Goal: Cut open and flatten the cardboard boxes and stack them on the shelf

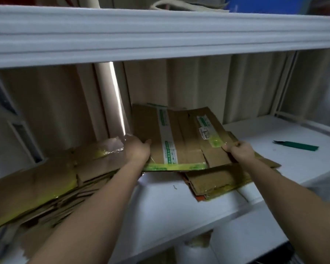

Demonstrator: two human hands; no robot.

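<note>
A: Where's the flattened box (181,138)?
B: On the white shelf (160,206), left hand (136,149) gripping one edge, right hand (238,151) pinching the other.
A: Underneath?
B: More cardboard (213,182), mostly hidden.

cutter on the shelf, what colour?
Green handle, dark blade tip; the cutter shows in the head view.

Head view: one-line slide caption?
Both hands, left and right, lay flattened cardboard on the shelf stack.

We see a dim, soft picture: one bright strip of light (118,103) glows behind the shelf (160,206), motion blur smears the edges, and wide-angle bowing bends the upper shelf (160,35).
</note>
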